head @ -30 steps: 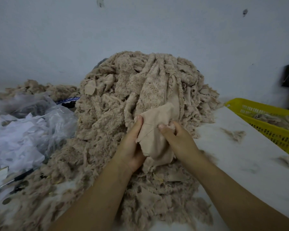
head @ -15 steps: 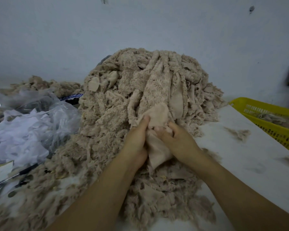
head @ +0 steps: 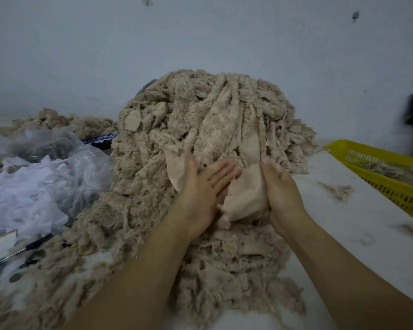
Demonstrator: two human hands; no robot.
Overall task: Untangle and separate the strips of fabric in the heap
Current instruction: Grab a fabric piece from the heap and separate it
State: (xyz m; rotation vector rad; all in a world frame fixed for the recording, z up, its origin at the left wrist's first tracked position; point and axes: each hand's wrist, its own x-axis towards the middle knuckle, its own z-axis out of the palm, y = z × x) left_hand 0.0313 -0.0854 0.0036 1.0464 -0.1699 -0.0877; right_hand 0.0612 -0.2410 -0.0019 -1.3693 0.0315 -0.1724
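The strip, likely limp and light, lies at the heap's six o'clock, the grip of the right hand clamped on its loose end, the left hand pressing flat.

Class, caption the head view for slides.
Left hand flat, right hand holding a smooth beige fabric piece against the fuzzy beige heap.

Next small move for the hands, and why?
Probably the left hand should curl its fingers onto the smooth beige strip beneath it, then both hands ease it toward the person. The right hand grips the strip's right edge, the left lies flat and open across it, and the strip's upper end runs up into the heap.
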